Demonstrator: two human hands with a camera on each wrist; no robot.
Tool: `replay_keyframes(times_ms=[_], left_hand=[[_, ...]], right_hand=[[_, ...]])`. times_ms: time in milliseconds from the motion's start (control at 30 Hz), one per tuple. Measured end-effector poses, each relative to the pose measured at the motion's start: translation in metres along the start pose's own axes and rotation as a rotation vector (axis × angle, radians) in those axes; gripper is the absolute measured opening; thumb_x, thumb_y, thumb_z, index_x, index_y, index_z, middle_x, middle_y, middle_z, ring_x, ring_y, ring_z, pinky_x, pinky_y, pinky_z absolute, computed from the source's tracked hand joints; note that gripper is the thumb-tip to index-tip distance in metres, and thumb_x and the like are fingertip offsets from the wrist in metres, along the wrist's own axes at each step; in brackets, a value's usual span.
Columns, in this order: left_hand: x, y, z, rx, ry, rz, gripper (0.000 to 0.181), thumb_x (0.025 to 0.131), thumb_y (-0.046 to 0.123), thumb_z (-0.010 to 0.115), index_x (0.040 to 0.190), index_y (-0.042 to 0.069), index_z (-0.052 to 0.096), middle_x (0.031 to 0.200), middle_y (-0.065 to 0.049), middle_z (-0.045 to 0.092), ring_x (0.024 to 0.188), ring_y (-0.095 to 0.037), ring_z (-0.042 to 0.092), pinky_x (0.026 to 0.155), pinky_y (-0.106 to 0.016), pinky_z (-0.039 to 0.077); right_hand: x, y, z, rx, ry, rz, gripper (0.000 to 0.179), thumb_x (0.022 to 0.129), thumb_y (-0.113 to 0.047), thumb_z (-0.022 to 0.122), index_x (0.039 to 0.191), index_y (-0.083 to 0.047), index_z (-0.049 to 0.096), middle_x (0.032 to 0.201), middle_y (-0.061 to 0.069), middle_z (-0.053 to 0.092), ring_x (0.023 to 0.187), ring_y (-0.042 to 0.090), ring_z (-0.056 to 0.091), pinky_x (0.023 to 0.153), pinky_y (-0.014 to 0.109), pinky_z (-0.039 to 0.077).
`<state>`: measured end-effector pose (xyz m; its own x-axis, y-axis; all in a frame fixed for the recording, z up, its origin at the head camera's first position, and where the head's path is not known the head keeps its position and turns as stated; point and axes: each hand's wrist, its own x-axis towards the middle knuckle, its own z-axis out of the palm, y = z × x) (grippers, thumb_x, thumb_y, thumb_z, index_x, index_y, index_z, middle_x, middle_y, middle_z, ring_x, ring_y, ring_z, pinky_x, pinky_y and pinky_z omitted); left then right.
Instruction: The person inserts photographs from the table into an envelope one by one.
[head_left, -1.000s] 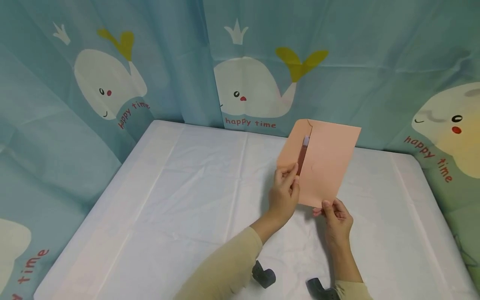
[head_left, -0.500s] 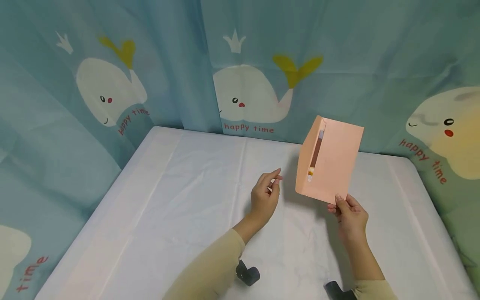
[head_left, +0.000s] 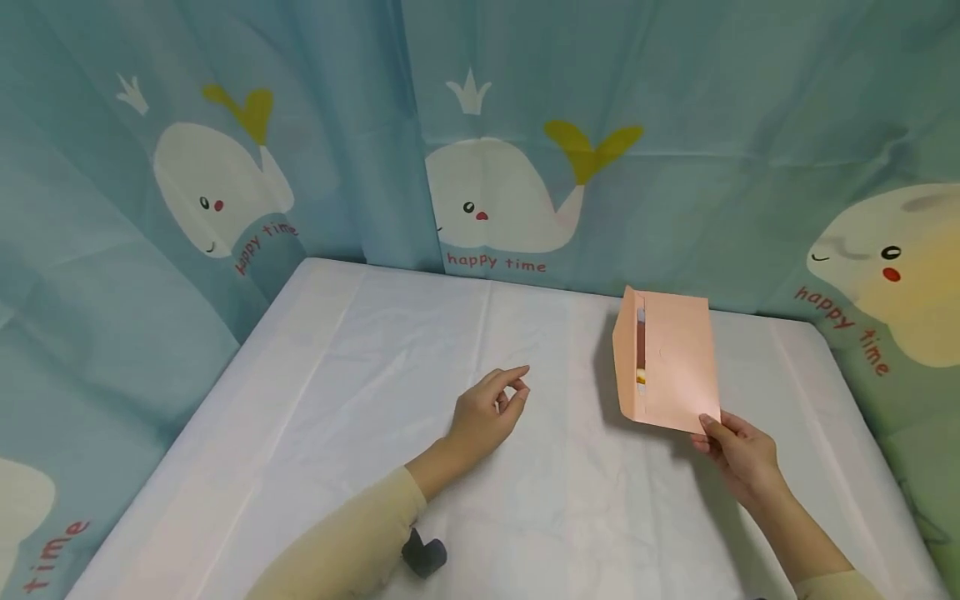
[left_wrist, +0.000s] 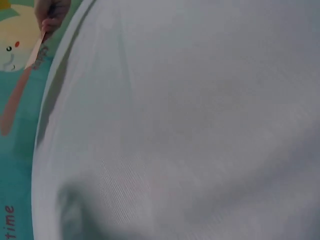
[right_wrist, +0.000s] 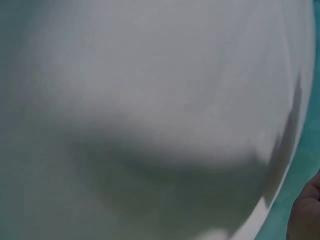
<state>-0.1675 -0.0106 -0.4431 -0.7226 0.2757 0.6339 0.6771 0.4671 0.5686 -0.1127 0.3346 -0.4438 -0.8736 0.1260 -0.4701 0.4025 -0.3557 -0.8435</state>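
A peach-pink envelope (head_left: pixel 678 362) is raised above the white table, its flap (head_left: pixel 624 358) standing out to the left. Through the slit between flap and body shows a strip of something printed (head_left: pixel 641 350), brown with a yellow patch; most of it is hidden inside. My right hand (head_left: pixel 742 458) pinches the envelope at its lower right corner, thumb on the near face. My left hand (head_left: pixel 487 417) hovers left of the envelope, apart from it, fingers loosely bent and holding nothing. In the left wrist view the envelope (left_wrist: pixel 20 90) appears nearly edge-on; the right wrist view catches only part of a hand (right_wrist: pixel 304 215).
A white cloth covers the table (head_left: pixel 360 392). Behind it and along both sides hangs a blue-green curtain (head_left: pixel 675 100) printed with whales. A dark camera mount (head_left: pixel 424 557) sits by the left sleeve.
My left hand has let go of the envelope flap and drawn away to the left. With the envelope, my right hand has moved right and lower, turning it more upright.
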Motion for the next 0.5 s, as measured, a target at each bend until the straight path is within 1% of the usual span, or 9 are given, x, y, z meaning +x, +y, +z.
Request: replay_keyframes(times_ms=[67,100,167,200,233,333,367,433,500], left_hand=[[-0.005,-0.004,-0.01,0.041,-0.036,-0.002,0.029,0.082,0.004,0.068,0.111,0.001,0.065,0.084,-0.002,0.066,0.051,-0.002,0.039,0.046,-0.009,0.029],[-0.007,-0.006,-0.014,0.061,-0.051,-0.002,0.029,0.082,0.005,0.068,0.111,0.002,0.065,0.084,0.0,0.066,0.051,-0.001,0.038,0.045,-0.009,0.028],[-0.011,-0.009,-0.022,0.093,-0.08,0.007,0.03,0.081,0.006,0.069,0.111,0.002,0.065,0.084,0.002,0.066,0.051,0.0,0.036,0.044,-0.009,0.027],[-0.014,-0.01,-0.025,0.102,-0.096,0.013,0.031,0.08,0.006,0.07,0.111,0.003,0.065,0.084,0.002,0.065,0.051,0.0,0.036,0.044,-0.008,0.026],[-0.016,-0.011,-0.028,0.113,-0.109,0.02,0.031,0.08,0.007,0.07,0.111,0.003,0.065,0.085,0.003,0.065,0.05,0.001,0.036,0.044,-0.008,0.026],[-0.022,-0.014,-0.035,0.142,-0.152,0.04,0.033,0.079,0.009,0.071,0.111,0.005,0.066,0.086,0.004,0.065,0.052,-0.001,0.042,0.046,-0.008,0.029],[-0.023,-0.015,-0.037,0.151,-0.166,0.049,0.033,0.079,0.01,0.072,0.111,0.005,0.066,0.087,0.004,0.065,0.053,-0.002,0.044,0.047,-0.008,0.03],[-0.024,-0.018,-0.041,0.175,-0.192,0.069,0.035,0.078,0.011,0.072,0.112,0.006,0.066,0.088,0.005,0.066,0.055,-0.002,0.048,0.047,-0.009,0.032],[-0.024,-0.021,-0.046,0.199,-0.208,0.09,0.036,0.077,0.012,0.073,0.112,0.006,0.065,0.088,0.004,0.066,0.056,-0.004,0.051,0.046,-0.01,0.033]], right_hand=[[0.002,0.003,-0.003,-0.091,0.008,0.017,0.036,0.093,-0.009,0.058,0.125,0.0,0.045,0.08,-0.007,0.068,0.069,0.007,0.067,0.07,0.018,0.053],[0.004,0.004,-0.003,-0.126,0.013,0.026,0.047,0.093,-0.011,0.058,0.132,0.004,0.036,0.08,-0.007,0.068,0.069,0.007,0.067,0.071,0.017,0.053],[0.006,0.008,-0.005,-0.186,0.012,0.047,0.061,0.095,-0.013,0.057,0.139,0.011,0.023,0.08,-0.009,0.067,0.07,0.005,0.067,0.072,0.017,0.053],[0.007,0.012,-0.006,-0.207,0.006,0.06,0.064,0.096,-0.014,0.055,0.141,0.013,0.018,0.081,-0.009,0.066,0.071,0.005,0.066,0.073,0.017,0.053],[0.007,0.015,-0.008,-0.227,-0.005,0.071,0.062,0.097,-0.013,0.053,0.14,0.014,0.018,0.081,-0.01,0.065,0.072,0.004,0.066,0.074,0.017,0.053],[0.006,0.022,-0.014,-0.289,-0.042,0.09,0.05,0.1,-0.01,0.045,0.135,0.017,0.021,0.084,-0.011,0.063,0.074,0.003,0.066,0.076,0.017,0.052],[0.006,0.023,-0.017,-0.318,-0.052,0.095,0.05,0.1,-0.011,0.044,0.134,0.018,0.021,0.085,-0.011,0.063,0.075,0.004,0.066,0.076,0.017,0.052],[0.005,0.022,-0.021,-0.394,-0.065,0.107,0.051,0.101,-0.016,0.042,0.132,0.02,0.022,0.084,-0.009,0.065,0.075,0.006,0.068,0.076,0.019,0.053],[0.003,0.017,-0.023,-0.495,-0.069,0.123,0.06,0.103,-0.028,0.038,0.131,0.023,0.022,0.082,-0.002,0.068,0.073,0.011,0.069,0.074,0.023,0.055]])
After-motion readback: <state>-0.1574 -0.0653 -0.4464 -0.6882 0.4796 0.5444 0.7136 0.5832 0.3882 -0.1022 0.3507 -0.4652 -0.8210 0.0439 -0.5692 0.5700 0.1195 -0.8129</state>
